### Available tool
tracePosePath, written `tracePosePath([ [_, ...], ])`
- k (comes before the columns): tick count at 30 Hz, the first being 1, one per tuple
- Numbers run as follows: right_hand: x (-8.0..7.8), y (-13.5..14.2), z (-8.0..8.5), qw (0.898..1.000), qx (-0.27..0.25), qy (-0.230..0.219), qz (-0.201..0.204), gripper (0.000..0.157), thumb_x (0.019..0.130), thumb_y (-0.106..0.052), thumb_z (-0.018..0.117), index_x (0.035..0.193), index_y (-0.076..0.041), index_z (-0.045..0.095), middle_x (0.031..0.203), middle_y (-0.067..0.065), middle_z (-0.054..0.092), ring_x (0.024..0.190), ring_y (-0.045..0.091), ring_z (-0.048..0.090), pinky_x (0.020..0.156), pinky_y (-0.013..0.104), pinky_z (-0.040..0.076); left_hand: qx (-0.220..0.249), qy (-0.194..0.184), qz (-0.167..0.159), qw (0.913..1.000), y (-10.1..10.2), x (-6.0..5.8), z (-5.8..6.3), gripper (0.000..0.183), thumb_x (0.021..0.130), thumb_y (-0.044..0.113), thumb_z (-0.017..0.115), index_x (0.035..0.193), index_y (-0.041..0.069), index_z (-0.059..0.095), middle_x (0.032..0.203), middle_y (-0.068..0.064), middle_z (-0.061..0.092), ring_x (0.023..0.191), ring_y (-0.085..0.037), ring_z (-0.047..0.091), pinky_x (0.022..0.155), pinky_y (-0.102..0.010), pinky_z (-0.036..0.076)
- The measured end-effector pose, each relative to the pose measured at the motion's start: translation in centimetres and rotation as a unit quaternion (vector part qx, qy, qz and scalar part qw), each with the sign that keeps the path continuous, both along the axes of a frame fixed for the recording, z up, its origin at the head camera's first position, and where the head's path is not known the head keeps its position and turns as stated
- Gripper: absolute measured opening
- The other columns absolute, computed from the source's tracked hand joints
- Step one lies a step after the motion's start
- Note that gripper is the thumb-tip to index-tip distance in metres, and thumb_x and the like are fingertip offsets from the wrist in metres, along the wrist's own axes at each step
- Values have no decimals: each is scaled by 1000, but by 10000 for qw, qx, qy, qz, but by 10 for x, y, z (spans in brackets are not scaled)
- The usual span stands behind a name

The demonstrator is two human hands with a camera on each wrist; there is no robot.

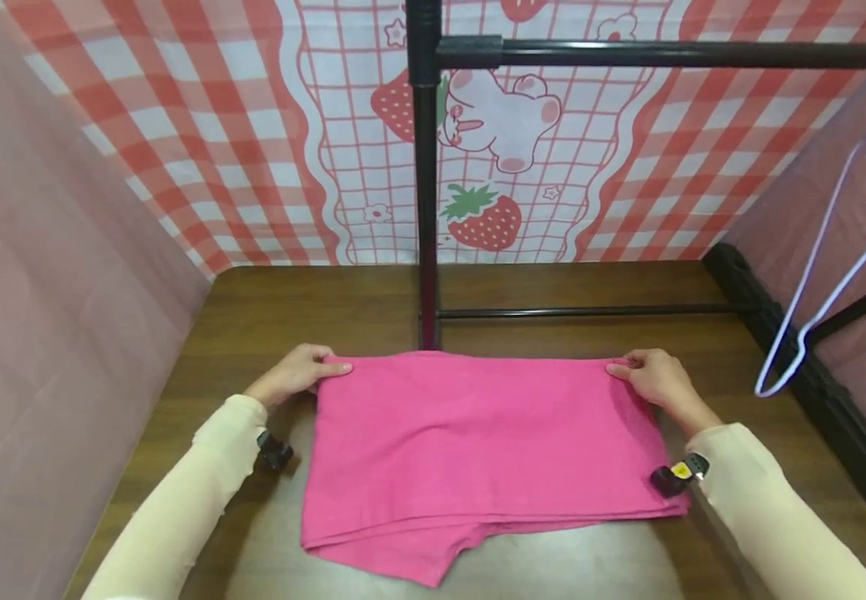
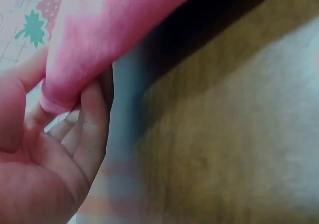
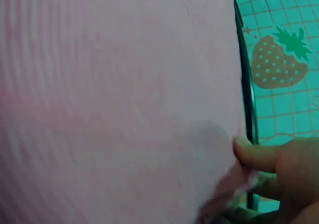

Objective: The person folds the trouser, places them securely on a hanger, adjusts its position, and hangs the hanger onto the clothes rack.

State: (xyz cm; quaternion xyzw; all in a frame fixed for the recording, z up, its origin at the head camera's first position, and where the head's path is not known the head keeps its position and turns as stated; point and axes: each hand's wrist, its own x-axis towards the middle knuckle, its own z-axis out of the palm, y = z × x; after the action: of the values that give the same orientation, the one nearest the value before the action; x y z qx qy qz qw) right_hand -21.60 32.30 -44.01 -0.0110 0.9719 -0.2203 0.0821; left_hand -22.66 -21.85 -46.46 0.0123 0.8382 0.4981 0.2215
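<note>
A folded pink garment hangs between both hands over the tabletop, its far edge pulled nearly straight. From under its near edge a pointed flap of the same cloth sticks out at the left. My left hand pinches the far left corner, thumb on top; in the left wrist view the fingers curl beneath the cloth. At the far right corner my right hand grips the edge, and its thumb presses on the cloth in the right wrist view. The remaining right fingers are partly hidden behind the fabric.
A black rack's upright stands just beyond the garment, with a horizontal bar at top right. On the right, a lilac hanger hangs near the rack's black foot. A strawberry-patterned checked cloth covers the back behind the wooden table.
</note>
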Motion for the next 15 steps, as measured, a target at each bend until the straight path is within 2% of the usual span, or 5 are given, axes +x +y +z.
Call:
tracePosePath([
  [5,8,8,9,9990,-217,-386,19,44,85,-40,72,84,3,65,67,6,56,69,21,49,59,30,39,407,-259,255,9985,-4,9,1,47,91,23,68,122,-7,50,99,-12,65,75,-9,64,69,-28,57],
  [6,12,10,11,9978,-314,-576,31,43,85,-41,72,77,0,64,63,1,51,67,18,45,58,28,36,527,-404,199,9976,-6,12,2,48,92,23,67,123,-8,47,100,-12,64,77,-9,65,71,-28,58],
  [9,27,18,16,9890,-604,-1317,302,44,84,-44,72,64,-7,59,57,-7,40,61,11,38,53,25,32,797,-883,-139,9928,-13,20,4,32,95,21,62,107,-7,51,92,-6,61,77,-8,64,74,-28,58],
  [12,43,25,15,9648,-1115,-2189,936,43,86,-38,71,60,-6,58,54,-8,42,52,7,39,48,22,31,880,-1272,-542,9865,-18,31,4,22,96,20,59,89,0,55,80,0,60,70,-7,63,71,-27,59],
  [15,56,29,9,9314,-1666,-2907,1423,38,90,-31,68,65,-3,61,52,-7,50,45,4,44,43,20,34,908,-1365,-665,9842,-17,41,4,24,97,22,59,95,-1,60,76,1,63,62,-7,62,65,-26,59],
])
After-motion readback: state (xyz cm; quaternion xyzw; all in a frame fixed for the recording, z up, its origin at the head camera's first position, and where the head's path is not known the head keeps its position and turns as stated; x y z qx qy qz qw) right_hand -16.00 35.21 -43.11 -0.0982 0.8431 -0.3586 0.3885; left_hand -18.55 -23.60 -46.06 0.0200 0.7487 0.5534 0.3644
